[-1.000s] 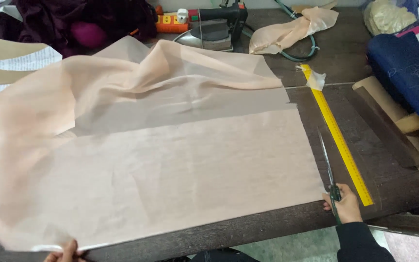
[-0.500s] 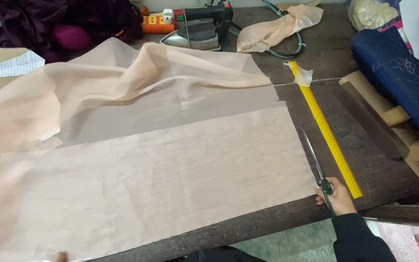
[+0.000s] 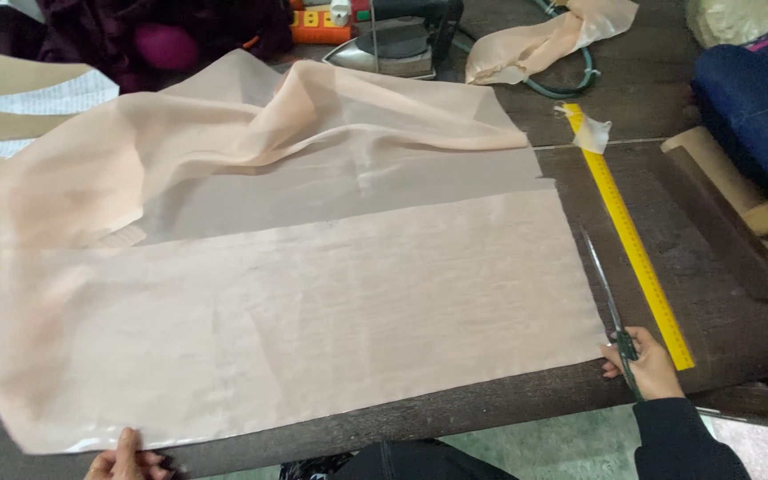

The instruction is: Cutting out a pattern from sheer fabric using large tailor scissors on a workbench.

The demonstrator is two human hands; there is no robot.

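Two bare hands at near table edge. Right hand point(image 3: 646, 363) at lower right, fingers curled shut around green handles of long scissors point(image 3: 609, 302), blades closed or nearly so, lying flat on dark table point(image 3: 722, 302), pointing away, just beside right edge of peach fabric point(image 3: 313, 311). Left hand point(image 3: 124, 459) at lower left, mostly cut off by frame, fingertips pressing near-left corner of fabric against table edge; grip cannot be told. Fabric sheer, spread wide over table, near part flat and doubled, far part rumpled and folded over. Yellow ruler point(image 3: 628, 236) right of scissors, running near to far, apart from fabric, small pale scrap point(image 3: 590, 133) at far end. Far side: iron point(image 3: 397, 44), loose peach fabric strip point(image 3: 548, 40), green hose under it. Blue cloth point(image 3: 757, 116) and cardboard tube point(image 3: 722, 209) at right. Tan paper pieces point(image 3: 11, 116) at left.
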